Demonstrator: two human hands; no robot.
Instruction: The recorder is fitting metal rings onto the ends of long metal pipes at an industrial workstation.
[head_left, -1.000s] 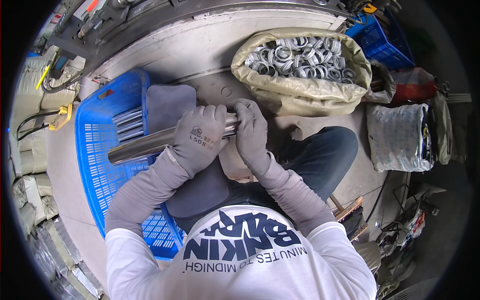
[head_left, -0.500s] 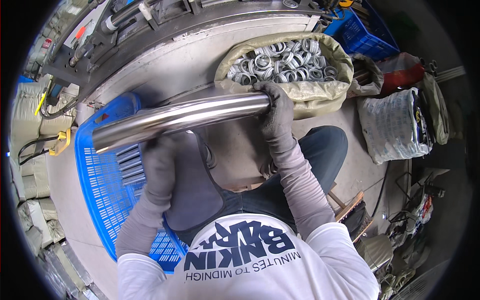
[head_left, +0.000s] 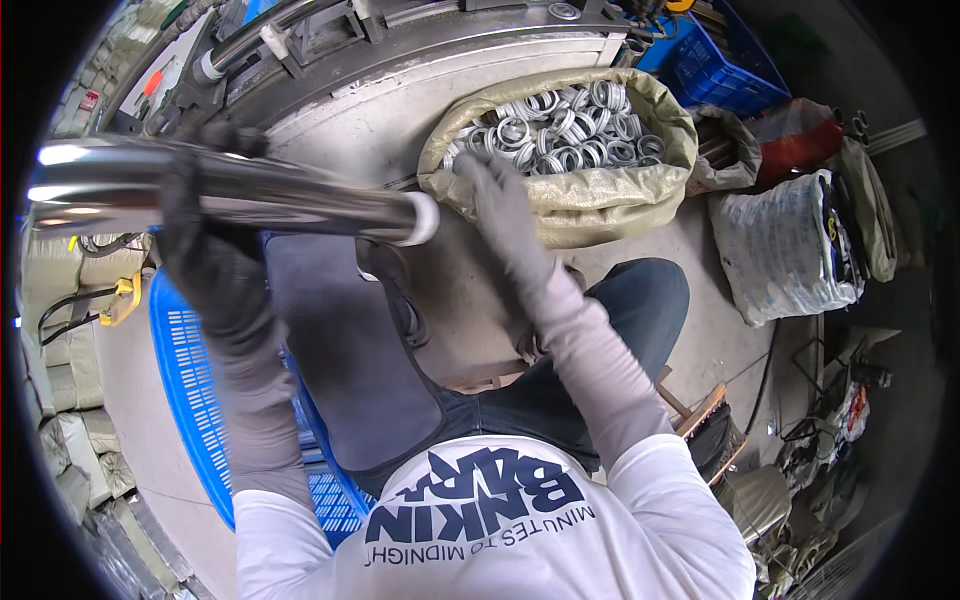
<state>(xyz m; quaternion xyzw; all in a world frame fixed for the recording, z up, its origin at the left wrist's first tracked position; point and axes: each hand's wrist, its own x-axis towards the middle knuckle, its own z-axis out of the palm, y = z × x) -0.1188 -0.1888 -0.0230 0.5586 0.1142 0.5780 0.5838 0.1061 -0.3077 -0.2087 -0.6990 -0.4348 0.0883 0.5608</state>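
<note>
A: Where is the shiny metal tube [head_left: 300, 200] sitting?

B: It's hanging in the air at the person's left, crossing in front of the bench [head_left: 430, 45]. Its long axis is running roughly left to right, and its pale, ring-shaped right end [head_left: 423, 218] is pointing toward the right hand [head_left: 505, 210].

A: Which hand is staying nearer to it?

B: The left hand [head_left: 208, 240]; it's touching the tube. The right hand is hovering beyond the pale end, with a clear gap between them.

A: What are the left fingers [head_left: 180, 200] doing?

B: They're wrapping around the tube and gripping it, closer to its left end than to its pale end.

A: And the right fingers [head_left: 474, 170]?

B: They're blurring, so I'm not managing to tell how far they're opening or whether they're holding anything. They're appearing over the near left rim of the woven sack [head_left: 600, 205], beside the grey rings [head_left: 570, 125]; whether they're touching either, I'm not able to say.

A: What's lying below the left hand?

B: A blue basket [head_left: 190, 370] is standing there, and a dark pad [head_left: 345, 350] is covering the thigh beside it.
</note>
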